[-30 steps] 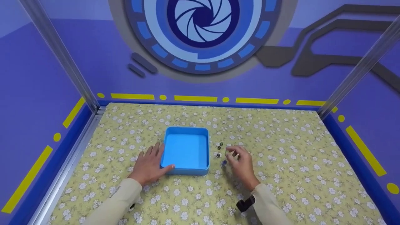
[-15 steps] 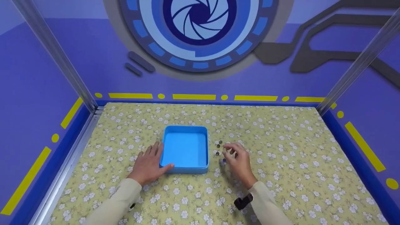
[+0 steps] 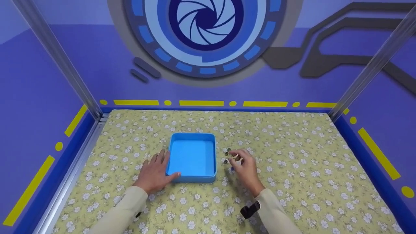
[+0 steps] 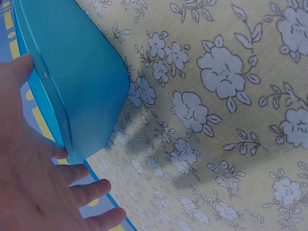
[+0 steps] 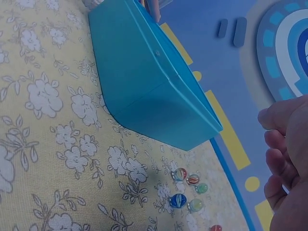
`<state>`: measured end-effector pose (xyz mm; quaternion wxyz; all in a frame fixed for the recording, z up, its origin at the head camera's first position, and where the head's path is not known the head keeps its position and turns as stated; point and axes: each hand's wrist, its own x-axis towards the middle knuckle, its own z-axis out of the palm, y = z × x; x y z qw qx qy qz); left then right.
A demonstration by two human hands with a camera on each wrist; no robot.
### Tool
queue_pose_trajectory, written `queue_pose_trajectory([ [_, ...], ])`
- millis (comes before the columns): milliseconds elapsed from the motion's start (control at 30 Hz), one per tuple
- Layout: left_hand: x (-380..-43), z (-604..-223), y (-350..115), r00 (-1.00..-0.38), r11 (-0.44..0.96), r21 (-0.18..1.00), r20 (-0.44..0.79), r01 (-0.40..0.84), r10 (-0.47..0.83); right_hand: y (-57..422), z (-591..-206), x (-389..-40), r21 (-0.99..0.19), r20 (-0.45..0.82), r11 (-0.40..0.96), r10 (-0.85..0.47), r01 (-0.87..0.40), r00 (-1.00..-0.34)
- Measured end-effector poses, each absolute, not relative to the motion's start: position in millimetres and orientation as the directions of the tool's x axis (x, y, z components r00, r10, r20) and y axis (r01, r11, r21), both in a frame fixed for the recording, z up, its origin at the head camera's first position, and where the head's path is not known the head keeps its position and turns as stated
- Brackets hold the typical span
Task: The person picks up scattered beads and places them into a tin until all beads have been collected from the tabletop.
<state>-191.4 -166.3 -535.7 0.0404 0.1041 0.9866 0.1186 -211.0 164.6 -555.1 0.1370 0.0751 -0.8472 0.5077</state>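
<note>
A square, shallow blue box [image 3: 192,157] lies on the flowered cloth. My left hand [image 3: 154,172] rests against its near left corner, fingers straight along the side and thumb over the near rim; the left wrist view also shows the thumb [image 4: 23,67] across the rim. My right hand [image 3: 247,167] hovers over glass marbles right of the box, thumb and fingers apart and loosely bent, nothing visible between them. In the right wrist view a blue marble [image 5: 178,200], a red-and-white marble [image 5: 179,173], an orange-striped marble [image 5: 193,179] and green marbles [image 5: 196,205] lie together.
Another red marble [image 5: 216,228] shows at the bottom edge of the right wrist view. Flowered cloth [image 3: 292,156] covers the table. Purple panels [image 3: 214,92] with metal posts [image 3: 373,65] close in the back and both sides.
My right hand has shifted slightly left, nearer the marbles, and partly covers the blue one in the head view. The left hand and the box stay in place.
</note>
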Motion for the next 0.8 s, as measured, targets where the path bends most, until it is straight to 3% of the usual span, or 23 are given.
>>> queue_pose_trajectory([
  [800,-190.1,-537.7,-166.0,-0.972,0.951,0.253,-0.101,0.18,0.21,146.8,-553.7,-213.7,-0.846,0.31,0.455,0.0,-0.276,-0.951],
])
